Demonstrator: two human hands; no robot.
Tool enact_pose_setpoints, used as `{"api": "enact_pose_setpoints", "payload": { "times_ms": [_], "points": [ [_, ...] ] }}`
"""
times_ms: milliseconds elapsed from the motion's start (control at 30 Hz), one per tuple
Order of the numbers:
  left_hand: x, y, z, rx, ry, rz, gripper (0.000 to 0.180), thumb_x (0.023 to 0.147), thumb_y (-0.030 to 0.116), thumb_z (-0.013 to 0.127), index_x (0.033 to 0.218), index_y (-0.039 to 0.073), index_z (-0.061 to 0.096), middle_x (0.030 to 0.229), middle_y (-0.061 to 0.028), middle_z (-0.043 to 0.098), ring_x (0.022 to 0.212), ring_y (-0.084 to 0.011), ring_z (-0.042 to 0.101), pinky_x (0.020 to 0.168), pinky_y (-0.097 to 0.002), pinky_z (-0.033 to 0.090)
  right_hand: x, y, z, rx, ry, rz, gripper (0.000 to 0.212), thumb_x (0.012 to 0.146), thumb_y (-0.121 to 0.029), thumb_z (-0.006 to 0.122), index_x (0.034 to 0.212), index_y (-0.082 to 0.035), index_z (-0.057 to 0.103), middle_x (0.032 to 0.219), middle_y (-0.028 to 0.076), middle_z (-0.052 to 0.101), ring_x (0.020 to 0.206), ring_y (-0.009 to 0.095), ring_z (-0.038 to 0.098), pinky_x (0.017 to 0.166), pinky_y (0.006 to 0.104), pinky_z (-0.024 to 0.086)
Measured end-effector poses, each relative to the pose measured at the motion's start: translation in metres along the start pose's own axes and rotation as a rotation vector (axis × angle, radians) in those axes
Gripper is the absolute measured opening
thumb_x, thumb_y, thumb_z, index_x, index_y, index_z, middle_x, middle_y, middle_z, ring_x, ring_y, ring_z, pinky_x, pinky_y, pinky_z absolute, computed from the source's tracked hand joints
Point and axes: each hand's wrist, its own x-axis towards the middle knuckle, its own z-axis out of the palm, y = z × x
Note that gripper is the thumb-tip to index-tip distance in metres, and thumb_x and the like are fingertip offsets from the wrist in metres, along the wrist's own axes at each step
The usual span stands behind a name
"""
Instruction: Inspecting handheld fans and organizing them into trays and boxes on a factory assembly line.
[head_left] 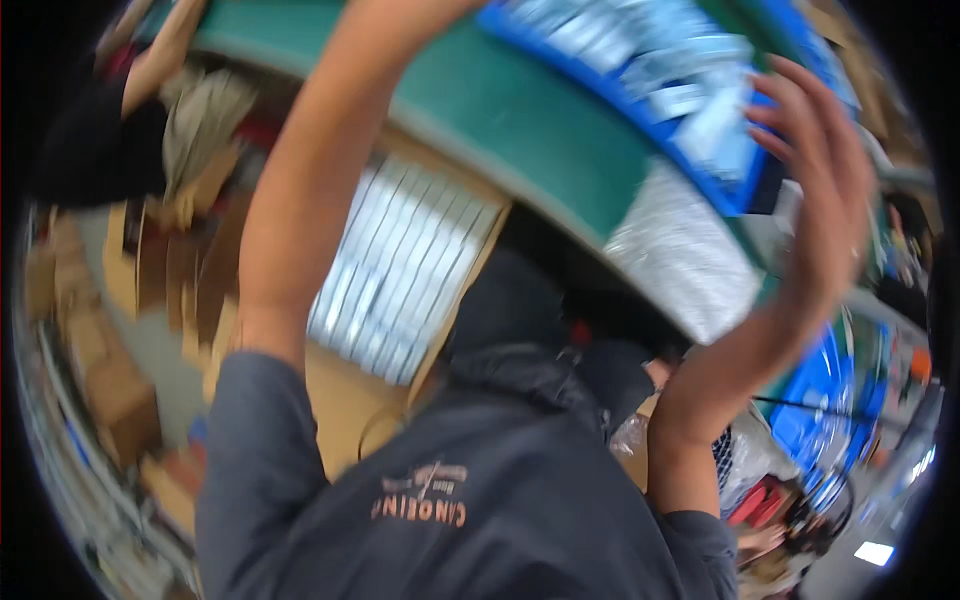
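Observation:
My right hand (825, 165) is raised at the right end of a blue tray (625, 100). Its fingers are apart and slightly curled, a little blurred, and nothing shows in them. Inside the tray lie several pale blue-white packets (715, 125), close to the fingertips. My left forearm (320, 170) reaches up over the green table (510, 115) and leaves the picture at the top edge, so my left hand is hidden from sight.
An open carton (490, 245) packed with rows of pale boxes (395, 270) stands left of my body. Clear plastic wrap (690, 255) lies on the table's near edge. A blue bin (815, 395) is at the right. Another person's arm (160, 60) shows at the upper left.

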Motion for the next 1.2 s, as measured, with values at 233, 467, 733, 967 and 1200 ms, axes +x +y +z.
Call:
{"api": "enact_pose_setpoints", "payload": {
  "times_ms": [233,467,733,967,1200],
  "points": [
    [-0.263,-0.088,-0.094,-0.697,-0.753,-0.69,0.04,0.099,0.042,0.058,0.108,0.005,0.071,0.094,-0.005,0.071,0.085,-0.0112,0.066,0.079,-0.0283,0.054,-0.111,0.025,0.091,0.494,-1.321,0.346,0.033,0.094,-0.014,0.065,0.121,0.004,0.061,0.094,0.013,0.068,0.083,0.017,0.066,0.076,0.0315,0.051],
    [-0.538,-0.126,-0.016,0.42,-0.531,-1.35,0.059,0.082,0.035,0.072,0.115,-0.011,0.057,0.117,-0.0307,0.061,0.107,-0.048,0.061,0.092,-0.0514,0.051,-0.195,0.111,0.279,0.508,-1.2,0.509,0.031,0.096,-0.029,0.062,0.096,0.002,0.065,0.074,0.013,0.062,0.068,0.016,0.06,0.066,0.0327,0.049],
    [-0.565,-0.119,0.017,0.729,-0.397,-1.425,0.068,0.076,0.037,0.073,0.124,-0.005,0.048,0.124,-0.03,0.05,0.115,-0.0469,0.053,0.098,-0.0526,0.045,-0.233,0.135,0.347,0.264,-1.283,0.455,0.033,0.093,-0.033,0.062,0.099,-0.001,0.068,0.099,0.023,0.071,0.098,0.04,0.066,0.087,0.0412,0.051],
    [-0.55,-0.119,-0.004,0.543,-0.495,-1.515,0.071,0.071,0.038,0.075,0.126,0.001,0.049,0.126,-0.0283,0.052,0.12,-0.0465,0.051,0.103,-0.0538,0.041,-0.242,0.139,0.388,0.082,-1.476,0.437,0.036,0.093,-0.034,0.063,0.098,0.002,0.068,0.08,0.015,0.069,0.068,0.022,0.067,0.069,0.0345,0.054],
    [-0.561,-0.104,0.007,0.387,-0.526,-1.439,0.073,0.072,0.045,0.075,0.124,0.0,0.051,0.121,-0.0263,0.058,0.107,-0.0423,0.062,0.09,-0.0461,0.051,-0.275,0.114,0.44,0.106,-1.476,0.943,0.047,0.081,-0.025,0.061,0.102,0.017,0.062,0.084,0.022,0.068,0.067,0.03,0.069,0.056,0.0387,0.059]
  ]
}}
